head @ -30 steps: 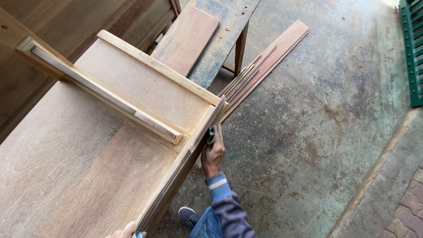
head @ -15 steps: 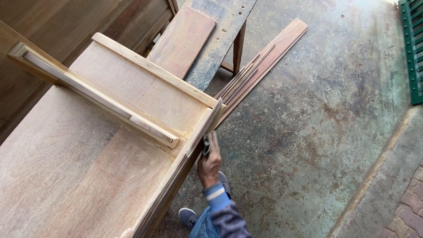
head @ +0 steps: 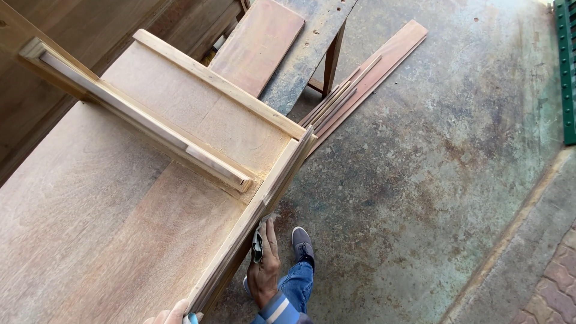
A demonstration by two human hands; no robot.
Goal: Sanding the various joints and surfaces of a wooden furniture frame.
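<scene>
While your right hand [head: 264, 270] presses a folded sandpaper piece [head: 257, 245] against the wooden frame's [head: 273, 180] outer edge, your left hand [head: 174, 314] grips that edge nearer you. Both hands are closed.

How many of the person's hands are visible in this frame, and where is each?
2. The right hand presses a folded dark pad, likely sandpaper, against the outer edge of the wooden panel. The left hand grips that edge at the bottom of the frame, mostly cut off.
</scene>
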